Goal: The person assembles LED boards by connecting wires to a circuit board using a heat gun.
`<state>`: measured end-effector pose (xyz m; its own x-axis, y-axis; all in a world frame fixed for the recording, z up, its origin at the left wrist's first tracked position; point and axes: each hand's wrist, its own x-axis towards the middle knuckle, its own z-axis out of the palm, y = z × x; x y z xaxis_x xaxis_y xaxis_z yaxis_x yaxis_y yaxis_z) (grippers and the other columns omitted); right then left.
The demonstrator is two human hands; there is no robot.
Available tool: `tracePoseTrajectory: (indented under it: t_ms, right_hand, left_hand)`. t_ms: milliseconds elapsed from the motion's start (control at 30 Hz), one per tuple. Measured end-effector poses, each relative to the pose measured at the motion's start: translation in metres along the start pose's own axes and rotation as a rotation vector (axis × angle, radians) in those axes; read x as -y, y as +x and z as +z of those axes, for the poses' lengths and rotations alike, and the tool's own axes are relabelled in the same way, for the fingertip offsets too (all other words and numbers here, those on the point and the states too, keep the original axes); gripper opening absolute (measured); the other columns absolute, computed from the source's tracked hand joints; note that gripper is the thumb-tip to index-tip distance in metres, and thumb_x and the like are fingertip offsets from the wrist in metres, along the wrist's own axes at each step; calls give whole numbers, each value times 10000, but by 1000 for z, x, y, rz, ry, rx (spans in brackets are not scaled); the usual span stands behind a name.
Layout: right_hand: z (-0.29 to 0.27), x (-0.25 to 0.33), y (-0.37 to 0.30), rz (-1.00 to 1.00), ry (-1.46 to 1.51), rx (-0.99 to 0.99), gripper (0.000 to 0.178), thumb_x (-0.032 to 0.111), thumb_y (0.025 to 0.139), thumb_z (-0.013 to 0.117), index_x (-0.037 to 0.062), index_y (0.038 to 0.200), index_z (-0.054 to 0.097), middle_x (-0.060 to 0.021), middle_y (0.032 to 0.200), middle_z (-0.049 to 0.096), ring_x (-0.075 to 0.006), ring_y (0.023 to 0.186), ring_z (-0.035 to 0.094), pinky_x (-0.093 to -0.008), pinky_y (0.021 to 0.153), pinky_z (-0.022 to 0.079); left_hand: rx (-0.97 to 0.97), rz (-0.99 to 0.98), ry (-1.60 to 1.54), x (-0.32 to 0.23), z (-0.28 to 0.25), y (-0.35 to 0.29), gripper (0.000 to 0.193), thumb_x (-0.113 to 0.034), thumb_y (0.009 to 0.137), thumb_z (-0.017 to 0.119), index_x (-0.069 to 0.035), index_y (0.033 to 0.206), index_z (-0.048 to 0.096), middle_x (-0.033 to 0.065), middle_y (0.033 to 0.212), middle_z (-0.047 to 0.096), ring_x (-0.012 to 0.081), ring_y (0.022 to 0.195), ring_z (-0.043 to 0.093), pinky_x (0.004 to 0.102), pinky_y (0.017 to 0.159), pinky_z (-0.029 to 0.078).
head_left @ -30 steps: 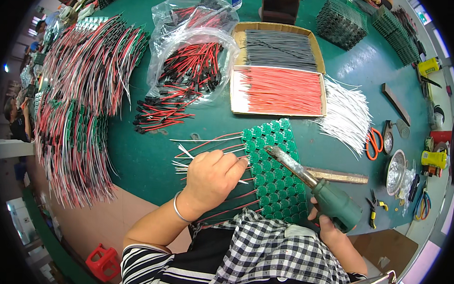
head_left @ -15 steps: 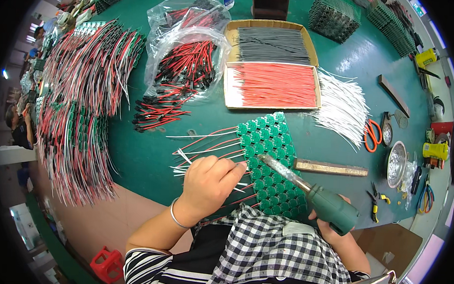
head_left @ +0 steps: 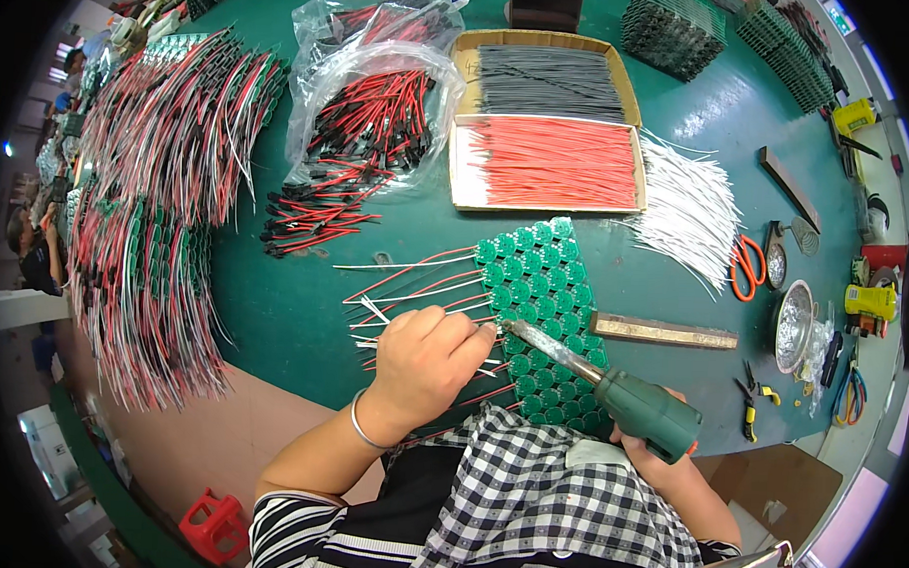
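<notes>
A panel of small round green circuit boards lies in front of me, with red and white wires running off its left edge. My left hand is closed in a pinch at that edge, and white wires stick out from behind it; the ends in the fingertips are largely hidden. My right hand is wrapped round the thick green handle of a soldering iron. The iron's metal tip touches or almost touches the panel, right beside my left fingertips.
Boxes of red wires and dark grey wires stand beyond the panel, with loose white wires alongside. A metal-faced bar, scissors, cutters and metal bowl lie right. Wired boards are heaped left.
The soldering iron's tip has moved left and slightly down, to beside my left fingertips. My right hand has shifted left with it; my left hand stays pinched in nearly the same place.
</notes>
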<state>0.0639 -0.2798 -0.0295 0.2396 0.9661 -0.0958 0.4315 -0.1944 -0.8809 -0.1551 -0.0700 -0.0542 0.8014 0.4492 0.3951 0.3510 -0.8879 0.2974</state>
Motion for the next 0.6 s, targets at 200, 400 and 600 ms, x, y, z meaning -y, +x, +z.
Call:
tracePoseTrajectory:
  t_ms: [200, 400, 600]
  right_hand:
    - [0, -6, 0, -78, -118, 8, 140, 152, 891, 605, 19, 929, 623, -45, 713, 600, -154, 614, 615, -298, 629, 492]
    - [-13, -5, 7, -158, -26, 81, 255, 87, 823, 657, 14, 1067, 648, -114, 980, 666, -257, 773, 676, -361, 705, 544]
    - [-7, -1, 5, -56, 207, -15, 269, 119, 886, 596, -32, 1107, 617, -104, 883, 635, -157, 655, 662, -297, 628, 541]
  left_hand:
    - [-6, 7, 3, 0, 0, 2, 147, -144, 718, 695, -110, 862, 705, -36, 728, 575, 146, 627, 524, 297, 536, 404]
    - [-1, 4, 18, 1, 0, 2, 147, -145, 716, 693, -115, 860, 706, -37, 724, 573, 146, 622, 520, 297, 535, 403]
    - [3, 9, 26, 1, 0, 2, 144, -142, 713, 692, -115, 854, 704, -35, 708, 564, 146, 621, 521, 295, 530, 403]
